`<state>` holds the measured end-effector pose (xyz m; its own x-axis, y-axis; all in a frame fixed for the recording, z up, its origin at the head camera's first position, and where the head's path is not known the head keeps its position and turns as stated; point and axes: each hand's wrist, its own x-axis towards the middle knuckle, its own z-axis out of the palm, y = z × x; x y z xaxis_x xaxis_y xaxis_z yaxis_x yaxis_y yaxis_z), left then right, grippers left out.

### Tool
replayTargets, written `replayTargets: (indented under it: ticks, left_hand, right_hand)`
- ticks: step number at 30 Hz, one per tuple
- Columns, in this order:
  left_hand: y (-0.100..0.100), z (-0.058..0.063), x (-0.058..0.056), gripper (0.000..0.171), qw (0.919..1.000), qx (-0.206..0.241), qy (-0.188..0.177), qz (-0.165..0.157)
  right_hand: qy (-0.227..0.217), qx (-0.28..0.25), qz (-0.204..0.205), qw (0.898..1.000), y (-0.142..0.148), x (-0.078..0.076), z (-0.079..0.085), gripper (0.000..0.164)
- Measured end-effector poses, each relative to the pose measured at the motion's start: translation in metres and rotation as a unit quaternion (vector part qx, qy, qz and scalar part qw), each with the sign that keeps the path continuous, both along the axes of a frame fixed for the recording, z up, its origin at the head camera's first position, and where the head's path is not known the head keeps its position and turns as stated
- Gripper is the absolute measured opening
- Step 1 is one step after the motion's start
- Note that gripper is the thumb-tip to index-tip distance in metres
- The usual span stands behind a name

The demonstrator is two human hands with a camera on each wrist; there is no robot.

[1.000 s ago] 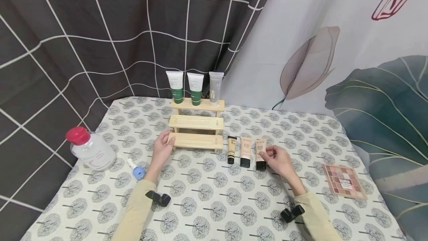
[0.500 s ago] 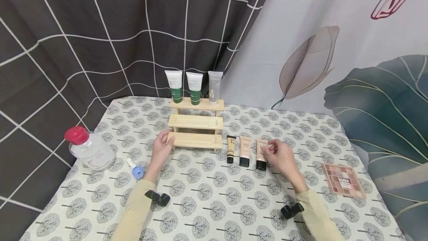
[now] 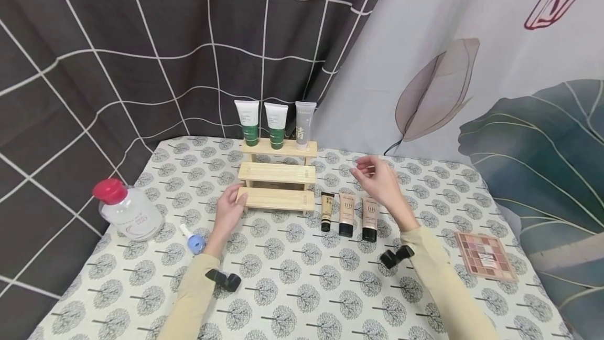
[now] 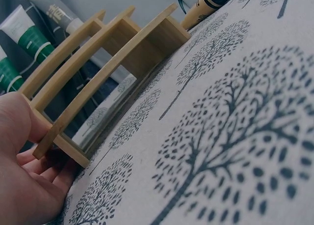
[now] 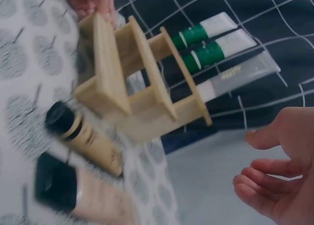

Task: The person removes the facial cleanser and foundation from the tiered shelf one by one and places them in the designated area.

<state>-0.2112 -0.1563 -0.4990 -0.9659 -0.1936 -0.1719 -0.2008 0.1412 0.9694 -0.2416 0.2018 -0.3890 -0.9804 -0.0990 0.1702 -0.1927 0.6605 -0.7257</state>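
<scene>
Right hand [image 3: 377, 180]: raised over the desk [image 3: 292, 272], holding nothing; fingers loosely bent, thumb apart from them, a moderate gap between. Left hand [image 3: 229, 206]: grips the left end of the stand [image 3: 276, 198] at its lowest step, thumb on top of the board, fingers curled below at the end.

Key relation: stand lies to the right hand's left, long axis running left-right across the desk. Left hand is the nearer, in contact; right hand is well apart from the stand's right end. Judged: an approach by the right hand would run leftward.

Appearance: stand upright, pale wood, three steps rising away from the person. Top step carries, at right, a grey tube [image 3: 304, 125]; beside it two green-white tubes [image 3: 276, 125], all upright.

Outward: two BB tubes [image 3: 346, 214] lie on the near side of the right hand, pinkish, black caps toward the person. Gold tube [image 3: 326, 211] lies between these and the stand.
</scene>
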Motion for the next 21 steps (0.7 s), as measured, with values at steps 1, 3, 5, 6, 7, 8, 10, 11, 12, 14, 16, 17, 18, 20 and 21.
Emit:
replayTargets:
  ticks: [1, 3, 5, 6, 7, 8, 10, 11, 12, 14, 16, 17, 18, 20, 21]
  left_hand:
    - [0.0, 0.0, 0.0, 0.051, 1.0, 0.0, 0.0, 0.001]
    - [0.0, 0.0, 0.0, 0.05, 1.0, 0.001, 0.002, 0.001]
    - [0.0, 0.001, 0.001, 0.05, 1.0, 0.0, 0.003, 0.002]
    - [0.001, 0.001, 0.001, 0.05, 1.0, 0.001, 0.003, 0.003]
    - [0.0, 0.001, 0.001, 0.049, 1.0, 0.002, 0.004, 0.003]
    - [0.0, 0.002, 0.001, 0.049, 1.0, 0.002, 0.004, 0.004]
    - [0.0, 0.002, 0.002, 0.049, 1.0, 0.002, 0.004, 0.005]
    - [0.0, 0.002, 0.002, 0.048, 1.0, 0.002, 0.005, 0.006]
    - [0.0, 0.002, 0.002, 0.048, 1.0, 0.004, 0.005, 0.006]
    - [0.0, 0.002, 0.002, 0.047, 0.9999, 0.005, 0.007, 0.008]
    - [0.001, 0.001, 0.002, 0.046, 0.9999, 0.004, 0.008, 0.01]
    - [0.001, 0.001, 0.002, 0.046, 0.9999, 0.004, 0.009, 0.01]
    - [0.001, 0.002, 0.002, 0.046, 0.9999, 0.003, 0.01, 0.01]
    - [0.001, 0.002, 0.003, 0.046, 0.9999, -0.003, 0.01, 0.01]
    - [0.001, 0.002, 0.003, 0.046, 0.9999, -0.006, 0.01, 0.011]
  right_hand:
    - [0.001, -0.007, 0.005, 1.0, -0.004, -0.004, 0.003, 0.037]
    - [0.002, -0.021, 0.013, 1.0, -0.014, -0.012, 0.01, 0.037]
    - [0.001, -0.034, 0.019, 0.999, -0.023, -0.02, 0.016, 0.037]
    - [0.002, -0.037, 0.021, 0.999, -0.028, -0.024, 0.019, 0.037]
    - [0.004, -0.041, 0.025, 0.999, -0.034, -0.029, 0.022, 0.038]
    - [0.003, -0.045, 0.028, 0.999, -0.039, -0.033, 0.024, 0.038]
    - [0.002, -0.054, 0.035, 0.998, -0.05, -0.041, 0.029, 0.039]
    - [0.001, -0.059, 0.039, 0.998, -0.055, -0.044, 0.03, 0.04]
    - [-0.001, -0.064, 0.043, 0.997, -0.06, -0.048, 0.031, 0.041]
    - [-0.002, -0.076, 0.052, 0.996, -0.07, -0.055, 0.033, 0.043]
    - [0.001, -0.082, 0.058, 0.995, -0.079, -0.061, 0.033, 0.044]
    - [0.005, -0.084, 0.06, 0.995, -0.083, -0.064, 0.033, 0.045]
    - [0.008, -0.087, 0.062, 0.994, -0.087, -0.066, 0.032, 0.045]
    - [0.013, -0.092, 0.062, 0.994, -0.094, -0.07, 0.031, 0.045]
    - [0.015, -0.094, 0.062, 0.993, -0.097, -0.072, 0.03, 0.045]
